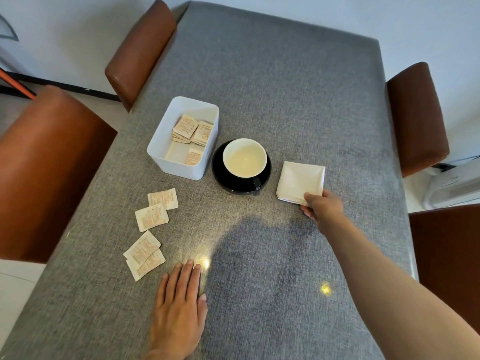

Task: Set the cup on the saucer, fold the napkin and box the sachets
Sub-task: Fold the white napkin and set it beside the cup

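Head view: right hand [323,207] pinching napkin [298,181] corner.

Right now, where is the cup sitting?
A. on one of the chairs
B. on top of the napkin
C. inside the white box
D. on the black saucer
D: the cup stands on the black saucer, whose dark rim shows around it, between the white box and the folded napkin.

Print on sachets [152,217] illegible
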